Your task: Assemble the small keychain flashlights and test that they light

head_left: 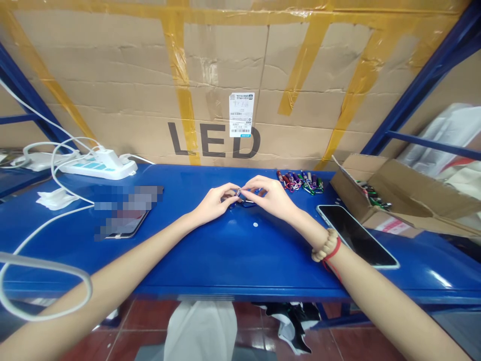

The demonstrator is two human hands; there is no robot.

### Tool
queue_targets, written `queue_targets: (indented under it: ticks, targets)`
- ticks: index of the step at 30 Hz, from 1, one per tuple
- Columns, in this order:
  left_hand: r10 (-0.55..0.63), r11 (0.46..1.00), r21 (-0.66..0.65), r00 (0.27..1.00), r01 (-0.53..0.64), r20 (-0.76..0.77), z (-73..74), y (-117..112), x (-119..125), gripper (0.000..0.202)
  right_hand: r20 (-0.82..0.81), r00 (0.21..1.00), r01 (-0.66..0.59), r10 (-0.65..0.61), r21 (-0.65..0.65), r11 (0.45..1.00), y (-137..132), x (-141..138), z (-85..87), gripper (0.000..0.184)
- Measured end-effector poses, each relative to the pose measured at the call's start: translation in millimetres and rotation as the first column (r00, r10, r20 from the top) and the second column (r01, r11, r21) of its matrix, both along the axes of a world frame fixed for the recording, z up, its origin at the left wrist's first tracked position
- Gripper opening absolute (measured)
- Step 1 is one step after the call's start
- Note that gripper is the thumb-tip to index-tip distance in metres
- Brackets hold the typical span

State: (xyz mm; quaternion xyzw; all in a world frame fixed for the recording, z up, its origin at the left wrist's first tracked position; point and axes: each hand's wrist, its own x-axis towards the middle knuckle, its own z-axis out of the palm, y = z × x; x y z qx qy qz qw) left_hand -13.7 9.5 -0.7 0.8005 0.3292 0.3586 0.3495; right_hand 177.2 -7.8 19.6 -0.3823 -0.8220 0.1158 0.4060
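Observation:
My left hand (214,204) and my right hand (273,198) meet over the middle of the blue table. Both pinch a small dark-blue keychain (243,199) between thumb and fingertips, and the fingers cover much of it. A bit of shiny metal shows at the left fingertips. Behind my right hand lies a group of keychains (300,181), small coloured metal tubes with carabiner clips in red, purple, blue, silver and green.
An opened cardboard box (391,220) with more keychains stands at the right, near a phone (356,235). At the left are a partly blurred phone (131,215), a white power strip (99,168) and looping white cables. A big LED carton (210,75) walls the back.

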Motion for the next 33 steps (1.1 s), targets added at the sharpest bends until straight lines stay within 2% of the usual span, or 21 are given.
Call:
queue_targets:
  ticks: [3, 5, 7, 9, 11, 15, 19, 23, 25, 29, 33]
  targets:
    - [0.022, 1.0, -0.007, 1.0, -0.022, 0.012, 2.6, -2.1, 0.6, 0.024, -0.032, 0.983, 0.184, -0.183, 0.011, 0.983, 7.4, 8.9, -0.2, 0.023]
    - [0.032, 1.0, -0.002, 0.999, -0.031, 0.027, 4.2, -3.6, 0.5, 0.024, 0.044, 0.957, 0.287, -0.288, 0.023, 0.958, 12.4, 15.0, -3.3, 0.022]
    - [0.035, 0.999, 0.0, 0.998, -0.035, 0.043, 5.2, -4.6, 0.3, 0.024, 0.173, 0.932, 0.321, -0.32, 0.021, 0.947, 15.8, 18.3, -8.7, 0.022]
    - [0.033, 0.999, -0.007, 0.998, -0.033, 0.052, 5.1, -4.9, 0.0, 0.024, 0.268, 0.917, 0.311, -0.296, -0.012, 0.95, 17.7, 18.3, -15.0, 0.021]
    - [0.028, 0.999, -0.02, 0.997, -0.026, 0.066, 4.5, -4.5, -0.1, 0.025, 0.292, 0.918, 0.298, -0.268, -0.061, 0.953, 19.0, 16.4, -20.6, 0.018]
    - [0.022, 0.999, -0.044, 0.996, -0.018, 0.083, 3.7, -4.1, 0.2, 0.028, 0.216, 0.942, 0.291, -0.256, -0.15, 0.945, 21.3, 12.7, -26.4, 0.019]
    - [-0.008, 0.998, -0.055, 0.996, 0.013, 0.089, 5.2, -6.3, 1.6, 0.028, 0.069, 0.969, 0.245, -0.235, -0.244, 0.938, 21.4, 11.8, -23.7, 0.021]
    - [-0.014, 0.999, -0.04, 0.998, 0.016, 0.064, 5.2, -7.7, 2.9, 0.028, -0.162, 0.971, 0.14, -0.176, -0.212, 0.967, 15.5, 10.3, -11.1, 0.025]
    - [0.012, 1.0, -0.02, 0.999, -0.011, 0.038, 4.3, -7.3, 3.1, 0.028, -0.221, 0.967, 0.08, -0.124, -0.195, 0.978, 10.5, 8.8, -2.9, 0.029]
    - [0.034, 0.999, 0.026, 0.999, -0.034, 0.005, 3.2, -5.8, 2.8, 0.026, -0.177, 0.984, -0.039, 0.007, -0.178, 0.983, 2.2, 7.3, 8.7, 0.03]
    - [0.029, 0.999, 0.035, 0.999, -0.028, -0.024, 4.2, -5.9, 2.0, 0.025, -0.09, 0.994, -0.075, 0.063, -0.132, 0.988, -0.5, 8.9, 11.5, 0.024]
